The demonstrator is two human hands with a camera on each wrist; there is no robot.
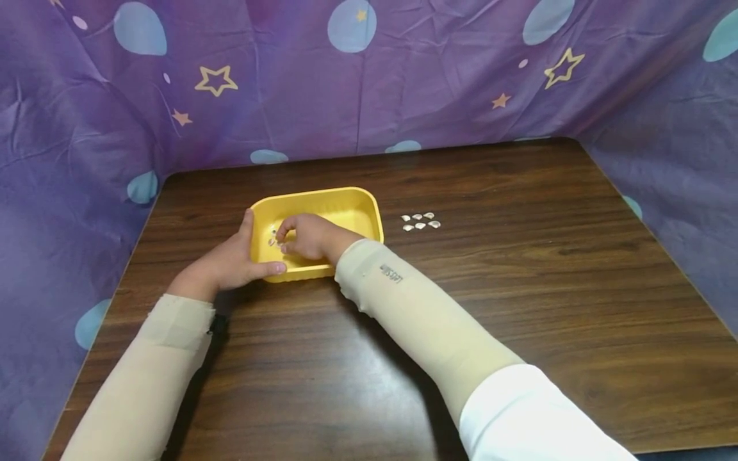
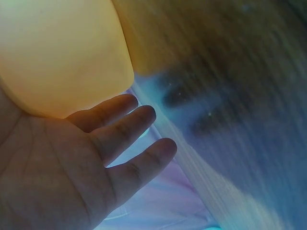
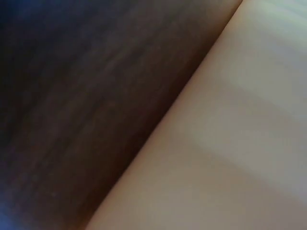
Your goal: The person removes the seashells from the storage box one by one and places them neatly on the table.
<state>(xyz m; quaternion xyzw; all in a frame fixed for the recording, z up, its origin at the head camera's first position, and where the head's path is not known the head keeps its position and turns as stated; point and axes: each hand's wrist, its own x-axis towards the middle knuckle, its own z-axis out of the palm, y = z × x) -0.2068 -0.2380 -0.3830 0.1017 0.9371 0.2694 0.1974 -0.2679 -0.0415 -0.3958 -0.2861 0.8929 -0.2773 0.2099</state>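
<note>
A yellow plastic tray [image 1: 355, 221] sits on the table, left of centre. My left hand [image 1: 227, 261] braces its left end, thumb along the near rim and index finger up the left side. In the left wrist view the other fingers [image 2: 127, 132] stretch out straight beside the tray's outer wall. My right hand [image 1: 309, 237] reaches inside with bent fingers, its thumb and fingertips right at a few small white shells [image 1: 271, 242]. I cannot tell whether a shell is between them. The right wrist view shows only the sleeved forearm [image 3: 211, 143] and blurred table.
Several white shells [image 1: 420, 225] lie in two short rows on the dark wooden table [image 1: 519, 288], just right of the tray. A purple cloth [image 1: 288, 83] with stars and dots hangs behind and around the table.
</note>
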